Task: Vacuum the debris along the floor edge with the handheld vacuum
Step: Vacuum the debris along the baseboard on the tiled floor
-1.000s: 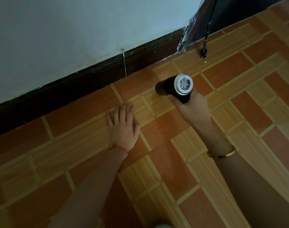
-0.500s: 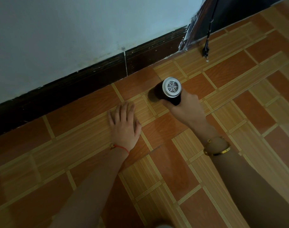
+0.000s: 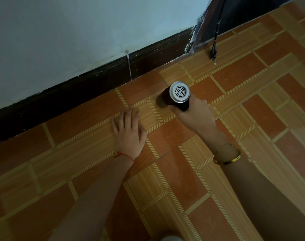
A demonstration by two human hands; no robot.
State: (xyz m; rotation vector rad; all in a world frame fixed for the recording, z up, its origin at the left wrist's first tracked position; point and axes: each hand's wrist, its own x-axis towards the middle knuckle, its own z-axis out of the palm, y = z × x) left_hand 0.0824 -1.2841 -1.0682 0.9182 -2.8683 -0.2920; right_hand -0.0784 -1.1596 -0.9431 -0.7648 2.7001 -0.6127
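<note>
Room: a floor [image 3: 191, 180] of orange and tan tiles with thin pale lines runs up to a pale blue wall [image 3: 78, 32].
Floor edge: a dark baseboard [image 3: 99, 87] sits where the wall meets the floor. It has small white flecks on it.
Corner: at the top right there is a dark opening, and a thin black cord [image 3: 215, 40] hangs down so its end sits by the floor. A tiny white bit [image 3: 214, 63] lies just under it.
Vacuum: the handheld vacuum [image 3: 177, 96] is a short dark tube with a round silver grille on the back end. Its front end points down at the tiles, near the baseboard but not touching it.
Right hand: the right hand [image 3: 191, 113] is wrapped tight around the vacuum's dark body. A gold bangle is on that wrist.
Left hand: the left hand [image 3: 129, 131] lies flat on the floor with its fingers straight. It holds nothing. A red string is on that wrist.
How far along: I think the job is in the middle. The nozzle is down on the tiles but a little way out from the edge.
What is left: the strip right by the baseboard, and the white bit near the cord. Other dirt is too small to see.
</note>
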